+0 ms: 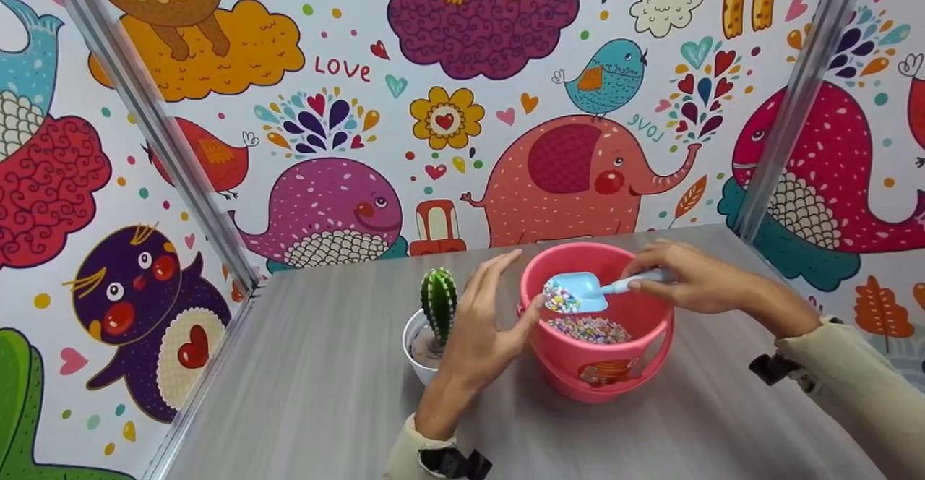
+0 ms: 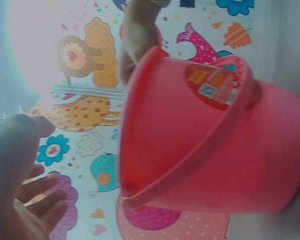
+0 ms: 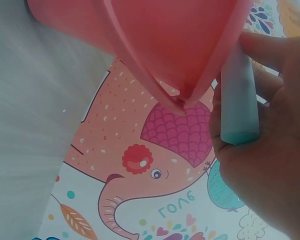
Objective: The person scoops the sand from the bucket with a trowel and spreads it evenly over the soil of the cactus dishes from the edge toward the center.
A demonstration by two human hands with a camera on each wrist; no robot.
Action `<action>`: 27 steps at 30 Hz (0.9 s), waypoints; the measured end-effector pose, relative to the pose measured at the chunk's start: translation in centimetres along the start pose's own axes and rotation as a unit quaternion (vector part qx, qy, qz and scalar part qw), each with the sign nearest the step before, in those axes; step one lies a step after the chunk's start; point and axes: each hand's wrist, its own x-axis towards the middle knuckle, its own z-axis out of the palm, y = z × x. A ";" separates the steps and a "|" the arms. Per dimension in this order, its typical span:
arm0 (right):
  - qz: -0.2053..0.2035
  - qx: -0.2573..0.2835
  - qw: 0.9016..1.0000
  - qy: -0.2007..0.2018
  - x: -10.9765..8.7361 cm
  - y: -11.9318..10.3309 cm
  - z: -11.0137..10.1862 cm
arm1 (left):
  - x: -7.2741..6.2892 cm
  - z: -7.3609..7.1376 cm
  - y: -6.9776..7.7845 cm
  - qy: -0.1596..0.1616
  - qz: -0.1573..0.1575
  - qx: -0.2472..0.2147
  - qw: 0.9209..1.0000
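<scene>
My right hand [image 1: 686,277] grips the handle of a light blue toy shovel [image 1: 587,288] over the mouth of a pink bucket [image 1: 603,371]. Small pastel pebbles [image 1: 560,299] lie in the shovel's scoop, and more colourful pebbles [image 1: 592,330] cover the bucket's bottom. In the right wrist view the fingers wrap round the pale handle [image 3: 240,100] beside the rim. My left hand [image 1: 485,321] is held with fingers extended between the bucket and a potted cactus [image 1: 439,303]; its thumb tip overlaps the scoop's edge in the head view. The left wrist view shows this hand [image 2: 30,185] apart from the bucket, holding nothing.
The cactus stands in a white pot [image 1: 415,350] left of the bucket, partly hidden by my left hand. Bucket and pot rest on a grey wood-grain table [image 1: 311,379]. Cartoon-printed panels [image 1: 448,46] with metal corner posts [image 1: 155,115] border the table's back and sides.
</scene>
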 end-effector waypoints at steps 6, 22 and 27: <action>-0.005 0.011 1.000 -0.003 0.5 -0.7 -0.2 | -0.1 -2.8 0.0 -0.027 -0.001 0.025 0.999; -0.001 -0.001 1.000 -0.003 2.2 -2.1 0.5 | -0.6 -7.3 -2.3 0.010 -0.008 0.023 1.000; -0.006 -0.005 1.000 -0.008 3.0 -2.9 0.8 | -0.9 -7.9 -3.2 0.003 -0.037 0.032 0.999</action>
